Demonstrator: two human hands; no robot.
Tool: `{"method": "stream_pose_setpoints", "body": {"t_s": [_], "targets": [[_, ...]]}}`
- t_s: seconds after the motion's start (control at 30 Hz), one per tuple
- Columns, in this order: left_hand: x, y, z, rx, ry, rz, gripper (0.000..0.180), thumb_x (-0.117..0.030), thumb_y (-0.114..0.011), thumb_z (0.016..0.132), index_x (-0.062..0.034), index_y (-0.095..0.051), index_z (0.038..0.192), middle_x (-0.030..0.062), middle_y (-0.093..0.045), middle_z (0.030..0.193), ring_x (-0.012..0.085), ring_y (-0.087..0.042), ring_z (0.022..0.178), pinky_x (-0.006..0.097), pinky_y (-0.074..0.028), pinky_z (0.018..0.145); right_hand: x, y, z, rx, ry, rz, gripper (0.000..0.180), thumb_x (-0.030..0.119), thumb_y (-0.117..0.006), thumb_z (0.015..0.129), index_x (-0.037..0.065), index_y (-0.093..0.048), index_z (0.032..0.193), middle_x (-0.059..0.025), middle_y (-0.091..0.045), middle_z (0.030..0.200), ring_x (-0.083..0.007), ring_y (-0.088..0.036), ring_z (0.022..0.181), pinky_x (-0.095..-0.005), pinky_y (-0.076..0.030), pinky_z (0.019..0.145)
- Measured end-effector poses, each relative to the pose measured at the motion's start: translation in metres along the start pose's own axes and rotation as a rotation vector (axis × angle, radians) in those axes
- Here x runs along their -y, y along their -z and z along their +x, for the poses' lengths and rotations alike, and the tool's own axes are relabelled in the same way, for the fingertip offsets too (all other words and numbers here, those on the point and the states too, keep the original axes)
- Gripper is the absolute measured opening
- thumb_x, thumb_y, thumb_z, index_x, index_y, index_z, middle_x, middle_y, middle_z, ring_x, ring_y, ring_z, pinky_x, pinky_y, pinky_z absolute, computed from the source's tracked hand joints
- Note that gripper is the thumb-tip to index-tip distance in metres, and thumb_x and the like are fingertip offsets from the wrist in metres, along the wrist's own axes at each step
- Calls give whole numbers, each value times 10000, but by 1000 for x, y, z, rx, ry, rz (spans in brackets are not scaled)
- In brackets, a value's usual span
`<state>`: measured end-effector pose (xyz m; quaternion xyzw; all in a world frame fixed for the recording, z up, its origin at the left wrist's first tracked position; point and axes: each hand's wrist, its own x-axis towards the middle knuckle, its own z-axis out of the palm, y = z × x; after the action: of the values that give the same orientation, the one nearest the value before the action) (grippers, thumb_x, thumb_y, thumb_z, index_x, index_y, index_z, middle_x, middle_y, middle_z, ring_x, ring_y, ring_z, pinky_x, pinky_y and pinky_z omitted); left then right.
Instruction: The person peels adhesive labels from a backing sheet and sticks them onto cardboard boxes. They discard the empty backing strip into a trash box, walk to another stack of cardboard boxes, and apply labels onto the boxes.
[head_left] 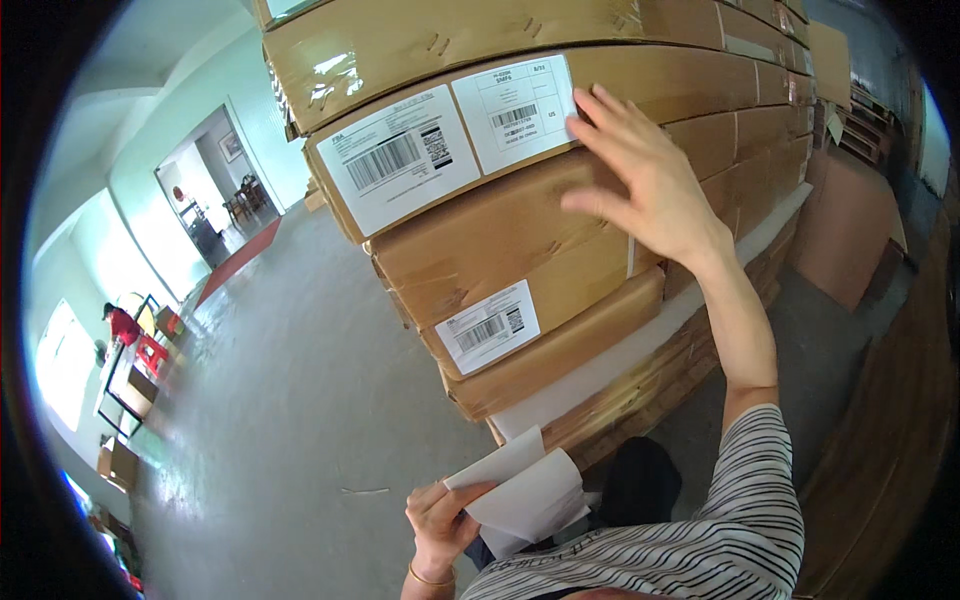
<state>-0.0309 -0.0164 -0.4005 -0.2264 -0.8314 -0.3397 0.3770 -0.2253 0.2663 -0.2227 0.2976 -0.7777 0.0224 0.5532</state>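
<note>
My right hand (640, 175) is flat against the side of a brown cardboard box (520, 225) in a tall stack, its fingers spread and pressing the right edge of a white shipping label (515, 112). A second, larger white label (395, 160) sits to the left on the same box. My left hand (440, 520) is low in the picture, gripping a curled bundle of white paper sheets (525, 490) between thumb and fingers. A gold bracelet shows on that wrist. My right arm wears a striped sleeve (740, 500).
The stacked boxes rest on a white board over a wooden pallet (640, 385). A lower box carries a small label (487, 327). More cardboard (850, 220) leans at the right. A grey concrete floor (290, 400) stretches left toward a doorway (215, 195); a person in red (122, 322) stands far left.
</note>
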Motion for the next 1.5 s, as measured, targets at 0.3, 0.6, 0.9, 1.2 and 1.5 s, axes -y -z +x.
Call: {"method": "stream_pose_setpoints", "body": {"t_s": [0.3, 0.6, 0.9, 1.2, 1.5], "targets": [[-5, -11, 8, 26, -73, 1, 224, -81, -677, 600, -112, -724, 817, 29, -636, 661, 153, -538, 479, 261, -396, 442, 34, -44, 104, 630, -55, 2290, 558, 434, -390, 980, -45, -479, 1251, -213, -537, 1274, -311, -504, 1215, -429, -413, 1018], [-2, -11, 6, 100, 0, -115, 216, -78, -661, 675, -92, -716, 883, 75, -677, 767, 236, -624, 581, 316, -482, 521, -90, -9, 41, 568, -566, 1623, 616, 525, -366, 960, -14, -568, 1179, -182, -668, 1024, -262, -673, 913, -404, -521, 870], [-5, -26, 10, 0, 111, -395, 168, -17, -628, 728, -43, -657, 891, 107, -624, 767, 275, -612, 615, 348, -459, 521, 102, 18, -87, 416, 304, 1082, 521, 478, -788, 597, 84, -671, 916, -22, -594, 758, -210, -534, 658, -322, -422, 594], [3, -54, 6, 63, 132, -474, 143, -80, -707, 750, -25, -651, 871, 129, -644, 820, 276, -626, 678, 332, -473, 568, 92, 3, -119, 194, -16, 1102, 222, 195, -784, 647, 71, -650, 773, -21, -551, 652, -197, -498, 591, -315, -369, 543], [20, -75, 2, 119, 162, -288, 100, -30, -674, 758, -18, -643, 852, 103, -589, 714, 265, -596, 610, 338, -466, 515, 67, -13, -165, 332, -326, 1479, 582, 586, -576, 804, 14, -664, 747, -72, -611, 692, -195, -572, 647, -277, -425, 593]]}}
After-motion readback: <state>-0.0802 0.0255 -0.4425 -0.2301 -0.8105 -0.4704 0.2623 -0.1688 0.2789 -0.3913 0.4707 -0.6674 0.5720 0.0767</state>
